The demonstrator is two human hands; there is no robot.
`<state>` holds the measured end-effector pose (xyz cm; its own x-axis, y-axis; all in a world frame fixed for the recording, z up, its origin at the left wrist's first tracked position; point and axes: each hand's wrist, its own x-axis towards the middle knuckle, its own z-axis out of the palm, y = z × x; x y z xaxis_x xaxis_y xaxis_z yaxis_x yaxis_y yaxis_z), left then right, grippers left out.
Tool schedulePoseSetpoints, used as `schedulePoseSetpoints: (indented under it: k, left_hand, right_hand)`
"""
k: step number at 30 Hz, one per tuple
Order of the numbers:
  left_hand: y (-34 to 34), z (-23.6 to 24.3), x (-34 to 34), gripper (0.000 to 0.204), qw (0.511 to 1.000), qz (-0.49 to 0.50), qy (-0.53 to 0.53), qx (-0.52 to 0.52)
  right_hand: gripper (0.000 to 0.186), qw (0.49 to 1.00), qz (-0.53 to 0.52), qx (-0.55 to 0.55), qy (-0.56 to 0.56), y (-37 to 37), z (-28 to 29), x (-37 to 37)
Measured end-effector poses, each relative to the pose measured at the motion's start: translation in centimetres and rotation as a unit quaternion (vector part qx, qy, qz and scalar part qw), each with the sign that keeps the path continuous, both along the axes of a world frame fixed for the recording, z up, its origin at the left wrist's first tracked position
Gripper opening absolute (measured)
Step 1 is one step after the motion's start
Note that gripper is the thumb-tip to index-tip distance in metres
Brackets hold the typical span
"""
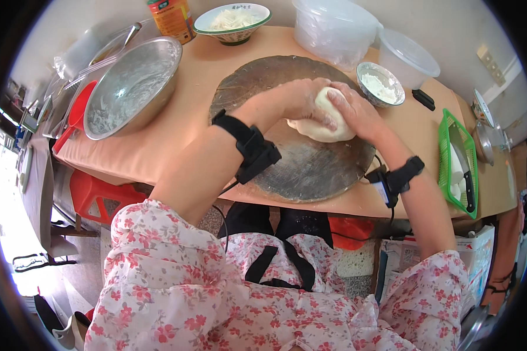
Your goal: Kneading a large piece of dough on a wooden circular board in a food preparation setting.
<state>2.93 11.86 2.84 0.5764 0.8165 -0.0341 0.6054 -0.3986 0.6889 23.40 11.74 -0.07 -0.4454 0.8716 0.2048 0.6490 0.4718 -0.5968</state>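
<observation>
A pale wall (281, 10) stands behind the tan-covered surface (199, 82), and a red stool (91, 196) sits below its near edge toward the left corner. A round, worn wooden board (298, 172) fills the middle, reaching the near edge. A floured metal bowl (164, 90) rests by the left edge, a clear plastic tub (334, 35) at the far edge, and a green basket (444, 158) holding a knife near the right edge. A patterned bowl (240, 37) of white shreds stands at the far edge, toward the left corner.

The person's left hand (310, 99) and right hand (360, 114) are curled around pale dough (322, 131), which lies on the board's right part. It bulges up between them and spreads below the left fingers. Just beyond the right hand sits a small bowl (392, 103) of white powder.
</observation>
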Motion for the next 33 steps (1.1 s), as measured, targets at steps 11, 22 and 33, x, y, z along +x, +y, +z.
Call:
schedulePoseSetpoints:
  k: [11,22,33]
  left_hand:
    - [-13.2,-4.0,-3.4,0.093,0.944,0.016,-0.029,0.33]
    - [-14.2,-4.0,-3.4,0.089,0.968,0.101,-0.151,0.172]
    - [-11.3,-2.4,-5.3,0.082,0.902,0.114,0.043,0.415]
  right_hand:
    - [0.062,0.968,0.027,0.247,-0.024,-13.6,0.1,-1.5]
    - [0.049,0.967,-0.056,-0.002,0.248,-14.1,0.6,-3.4]
    - [0.041,0.971,0.078,0.205,0.093,-9.5,3.6,-3.9]
